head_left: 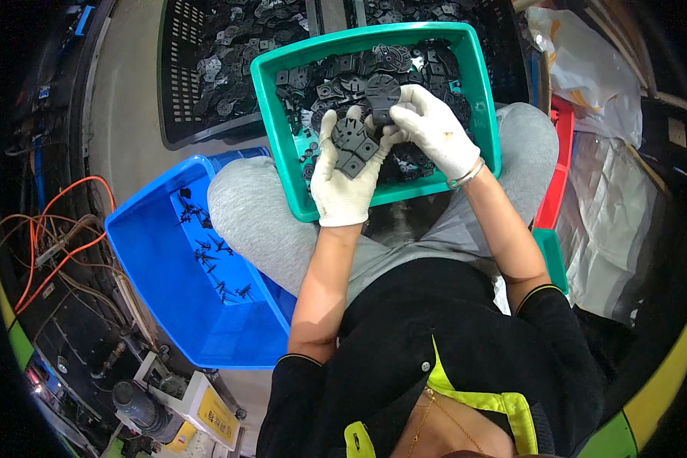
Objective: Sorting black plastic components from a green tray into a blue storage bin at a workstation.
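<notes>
A green tray (281, 122) full of small black plastic parts rests on my lap. My left hand (345, 183), in a white glove, is held over the tray with several flat black parts (353, 146) lying in its palm. My right hand (433, 130), also gloved, grips a round black part (382, 92) just above and to the right of the left palm. The two hands touch at the fingertips.
A blue bin (160, 282) with a few thin black scraps stands at my left knee. A black crate (182, 84) of black parts lies beyond the tray. Orange cables (61, 229) and machine parts are at the left; plastic bags (595, 69) and a red tray (553, 183) are at the right.
</notes>
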A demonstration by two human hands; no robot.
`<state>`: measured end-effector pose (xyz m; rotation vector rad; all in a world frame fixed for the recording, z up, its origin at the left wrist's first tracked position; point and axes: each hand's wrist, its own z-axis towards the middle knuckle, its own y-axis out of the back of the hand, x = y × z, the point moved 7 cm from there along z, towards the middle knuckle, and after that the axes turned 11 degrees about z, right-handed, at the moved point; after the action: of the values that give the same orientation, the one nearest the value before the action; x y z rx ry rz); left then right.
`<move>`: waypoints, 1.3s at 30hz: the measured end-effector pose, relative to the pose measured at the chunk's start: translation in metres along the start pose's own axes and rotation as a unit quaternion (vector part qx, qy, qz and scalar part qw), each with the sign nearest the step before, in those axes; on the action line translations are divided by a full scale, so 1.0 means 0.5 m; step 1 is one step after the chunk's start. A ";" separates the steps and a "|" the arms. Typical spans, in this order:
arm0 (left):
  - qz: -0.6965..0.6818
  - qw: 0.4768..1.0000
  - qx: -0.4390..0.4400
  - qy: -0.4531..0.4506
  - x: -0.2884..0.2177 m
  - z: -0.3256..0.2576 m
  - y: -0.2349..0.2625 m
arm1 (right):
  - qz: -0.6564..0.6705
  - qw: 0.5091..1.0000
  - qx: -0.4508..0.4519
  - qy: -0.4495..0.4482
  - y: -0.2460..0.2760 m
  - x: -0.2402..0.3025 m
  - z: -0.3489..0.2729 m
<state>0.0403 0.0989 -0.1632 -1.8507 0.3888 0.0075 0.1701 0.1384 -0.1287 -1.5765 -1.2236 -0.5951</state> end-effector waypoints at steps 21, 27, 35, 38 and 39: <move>0.118 0.991 0.027 -0.049 -0.023 -0.023 -0.006 | -0.451 0.854 -0.084 0.247 -0.113 -0.015 -0.088; 0.136 0.989 0.050 -0.030 -0.008 -0.019 -0.026 | -0.485 0.806 -0.096 0.326 -0.130 -0.011 -0.110; 0.043 0.999 0.024 -0.020 -0.012 -0.016 -0.020 | -0.385 0.861 -0.075 0.322 -0.126 0.011 -0.106; 0.050 0.998 0.031 -0.013 -0.010 -0.013 -0.011 | -0.339 0.897 -0.122 0.256 -0.093 0.002 -0.091; 0.055 0.998 0.011 -0.009 -0.010 -0.016 -0.003 | -0.381 0.881 -0.132 0.247 -0.091 0.007 -0.088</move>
<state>0.0344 0.0934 -0.1581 -1.8043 0.4759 0.0949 0.1381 0.0986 -0.0909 -0.9858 -1.3679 -1.6223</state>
